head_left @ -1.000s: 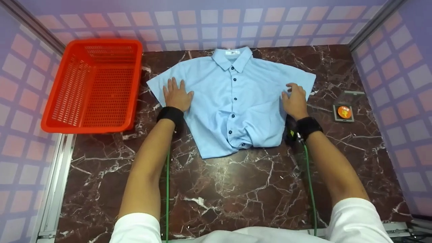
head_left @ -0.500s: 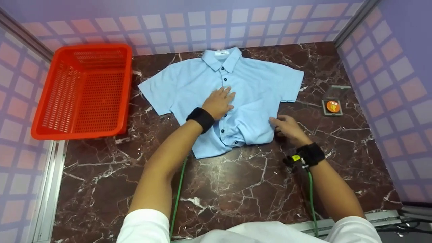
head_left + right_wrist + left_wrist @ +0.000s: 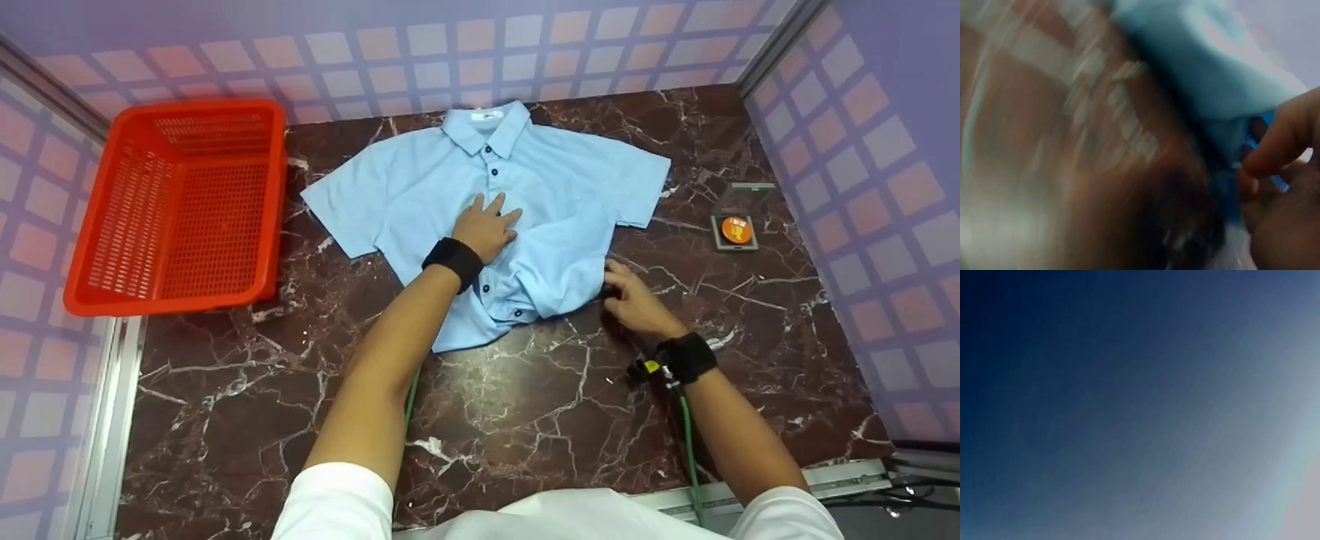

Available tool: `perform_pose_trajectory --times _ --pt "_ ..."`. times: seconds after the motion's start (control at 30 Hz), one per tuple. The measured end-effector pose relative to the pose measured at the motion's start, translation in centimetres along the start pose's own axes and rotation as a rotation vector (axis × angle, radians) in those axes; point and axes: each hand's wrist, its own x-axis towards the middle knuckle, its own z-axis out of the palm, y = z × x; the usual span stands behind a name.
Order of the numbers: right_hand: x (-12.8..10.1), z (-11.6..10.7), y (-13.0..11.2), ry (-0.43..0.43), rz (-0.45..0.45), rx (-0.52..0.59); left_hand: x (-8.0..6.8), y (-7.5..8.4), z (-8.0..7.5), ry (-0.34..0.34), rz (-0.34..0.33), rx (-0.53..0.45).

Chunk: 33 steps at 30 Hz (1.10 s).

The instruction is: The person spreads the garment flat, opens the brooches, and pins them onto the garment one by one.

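Dark marbled tabletop (image 3: 525,409), the base for everything. On it a light-blue shirt (image 3: 555,176), my landmark here, face up, collar end toward the far wall and hem toward the person; laid that way, presumably, to put the lower half within easy reach.

Red basket (image 3: 176,306) off the shirt's left sleeve, gap between; likely parked aside to leave working room.

Left hand (image 3: 484,229) spread flat on the shirt's button front, fingers straight, gripping nothing. Probably weighting the cloth against slipping. Left wrist view: blue blur, no help.

Right hand (image 3: 634,300) at the shirt's lower right side edge, fingers curled; right wrist view, though blurred, appears to show finger and thumb pinching the cloth. Judged a hold for working that edge while the other hand anchors.

Shirt's looks: short sleeves fanned out, upper half fairly smooth, lower front rucked into folds, hem uneven. Collar (image 3: 463,133) crisp, points down. Pale label (image 3: 487,115) inside it. Dark buttons (image 3: 494,172) down the middle, partly covered.
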Motion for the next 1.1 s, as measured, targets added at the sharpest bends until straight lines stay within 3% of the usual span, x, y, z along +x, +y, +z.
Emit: perform_pose_trajectory --times 0.07,0.13,0.23,0.33,0.5,0.73,1.1 --pt "0.5 0.2 0.1 0.003 -0.075 -0.242 0.1 0.0 -0.1 0.002 -0.004 -0.008" --pt "1.0 0.5 -0.1 0.004 -0.111 -0.402 0.3 0.0 0.0 0.007 0.001 -0.009" --pt "1.9 0.9 -0.4 -0.005 -0.149 -0.513 0.2 0.2 -0.2 0.016 0.006 0.002" --pt "2.4 1.1 -0.6 -0.005 -0.180 -0.544 0.1 0.4 -0.3 0.021 0.002 0.007" --pt "1.5 1.2 -1.1 -0.043 -0.162 -0.462 0.4 0.7 0.0 0.022 0.010 0.024" --pt "-0.6 1.1 -2.6 -0.170 -0.015 -0.216 0.4 0.7 0.1 0.048 0.033 0.072" --pt "-3.7 -0.3 -2.9 -0.286 0.215 -0.034 0.8 -0.3 0.2 0.014 0.008 0.023"
